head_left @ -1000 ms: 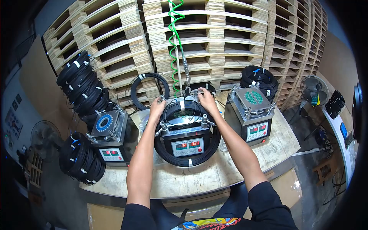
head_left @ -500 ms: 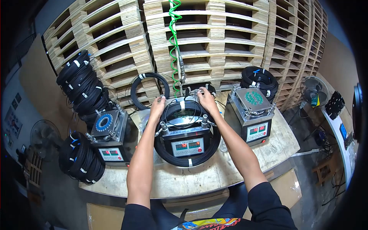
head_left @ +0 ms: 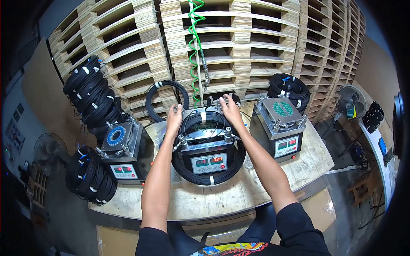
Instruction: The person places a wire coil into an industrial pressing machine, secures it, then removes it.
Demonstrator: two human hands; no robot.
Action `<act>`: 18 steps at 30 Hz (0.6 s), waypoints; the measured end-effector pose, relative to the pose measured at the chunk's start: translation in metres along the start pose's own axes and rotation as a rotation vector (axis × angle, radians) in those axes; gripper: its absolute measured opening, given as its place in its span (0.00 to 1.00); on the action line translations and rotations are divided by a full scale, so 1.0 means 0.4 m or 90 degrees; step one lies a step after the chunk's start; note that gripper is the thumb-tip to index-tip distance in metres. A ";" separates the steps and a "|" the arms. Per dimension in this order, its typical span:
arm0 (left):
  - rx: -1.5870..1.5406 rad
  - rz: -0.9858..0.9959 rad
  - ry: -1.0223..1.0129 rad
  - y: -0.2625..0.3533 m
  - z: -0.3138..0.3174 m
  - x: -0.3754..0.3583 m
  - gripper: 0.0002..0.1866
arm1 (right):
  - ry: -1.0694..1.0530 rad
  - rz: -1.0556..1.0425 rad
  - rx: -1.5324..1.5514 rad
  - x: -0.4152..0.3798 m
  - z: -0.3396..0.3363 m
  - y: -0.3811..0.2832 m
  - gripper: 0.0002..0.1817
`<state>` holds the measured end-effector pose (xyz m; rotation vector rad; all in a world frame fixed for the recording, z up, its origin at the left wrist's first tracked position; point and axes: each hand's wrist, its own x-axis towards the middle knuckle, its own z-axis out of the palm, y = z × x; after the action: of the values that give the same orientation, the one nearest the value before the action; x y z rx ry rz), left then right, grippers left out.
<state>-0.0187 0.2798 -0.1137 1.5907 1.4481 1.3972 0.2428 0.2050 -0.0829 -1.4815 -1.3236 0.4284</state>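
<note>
A black cable coil (head_left: 212,181) with white ties hangs around the middle machine (head_left: 208,149), whose front display is lit red. My left hand (head_left: 174,117) is at the machine's rear left post, its fingers bent around the metal knob (head_left: 179,107). On the rear right, my right hand (head_left: 230,109) has its fingers on the other rear knob (head_left: 221,100). Thin black cable loops lie over the machine's top plate between my hands. Green pieces show faintly under the metal plate.
Similar machines stand at left (head_left: 124,151) and right (head_left: 285,145) on the wooden table (head_left: 252,196). Stacked cable coils (head_left: 92,98) rise at left; more coils (head_left: 290,87) sit behind right. A green air hose (head_left: 194,38) hangs before wooden pallets (head_left: 265,34).
My left hand has risen slightly, and my right hand has shifted a little. The nozzle on the green hose has swung slightly. The machine displays show different digits.
</note>
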 end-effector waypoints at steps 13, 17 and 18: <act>0.094 -0.036 -0.025 0.121 -0.042 -0.073 0.35 | -0.027 -0.043 0.054 0.027 0.026 0.055 0.25; 0.090 -0.014 -0.008 0.148 -0.046 -0.093 0.34 | -0.003 -0.069 0.018 0.023 0.023 0.045 0.26; 0.090 -0.014 -0.008 0.149 -0.046 -0.093 0.34 | 0.001 -0.063 0.010 0.022 0.023 0.047 0.27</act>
<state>-0.0104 0.2257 -0.0662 1.6619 1.5829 1.2954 0.2474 0.2201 -0.0991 -1.3960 -1.3835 0.3726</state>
